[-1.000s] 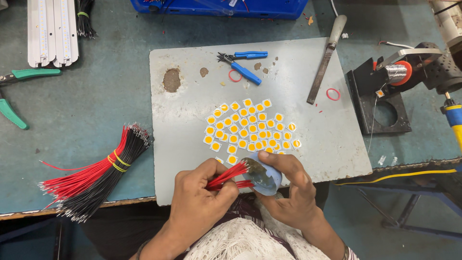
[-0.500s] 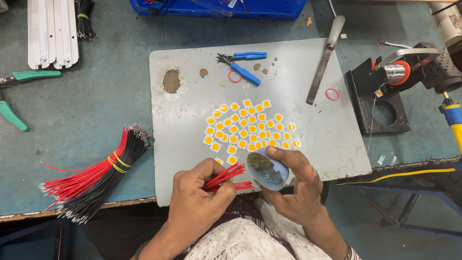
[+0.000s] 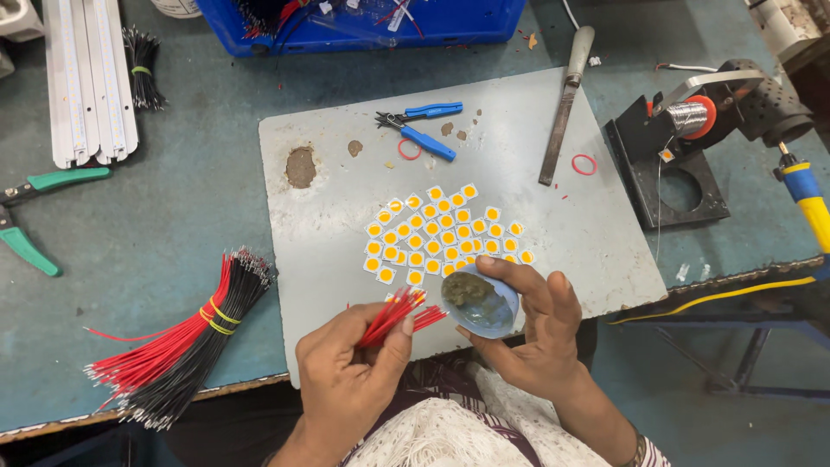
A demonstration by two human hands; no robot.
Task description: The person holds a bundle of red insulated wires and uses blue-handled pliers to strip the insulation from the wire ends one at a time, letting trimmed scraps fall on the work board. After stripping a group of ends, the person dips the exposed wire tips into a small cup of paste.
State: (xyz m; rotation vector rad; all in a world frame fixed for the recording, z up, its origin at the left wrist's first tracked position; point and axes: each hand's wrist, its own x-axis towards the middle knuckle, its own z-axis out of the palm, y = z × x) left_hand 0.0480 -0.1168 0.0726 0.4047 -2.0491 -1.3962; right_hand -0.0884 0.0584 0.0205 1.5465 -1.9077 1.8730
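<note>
Since 0.5 s ago: small blue round dish of brownish paste (image 3: 481,302) tilted up twd wires | L hand (image 3: 350,376) pinching bunch of short red wires (image 3: 396,315), tips just beside dish | R hand (image 3: 536,333) cupping dish over grey worktop (image 3: 346,216) front edge | step: dipping wire ends, by the look | next needs: tips steered into paste, dish steady.

Pretty clearly a small electronics assembly workshop. The teal worktop (image 3: 156,225) is scuffed and stained, with a grey work plate (image 3: 536,233) covered in little square yellow chips (image 3: 441,233). There's a soldering iron (image 3: 804,186) with a solder spool stand (image 3: 683,138) off to the side, blue cutters (image 3: 419,125), green pliers (image 3: 35,216), a banded bundle of red and black wires (image 3: 186,342), white strip housings (image 3: 86,78) and a blue parts bin (image 3: 363,22).
</note>
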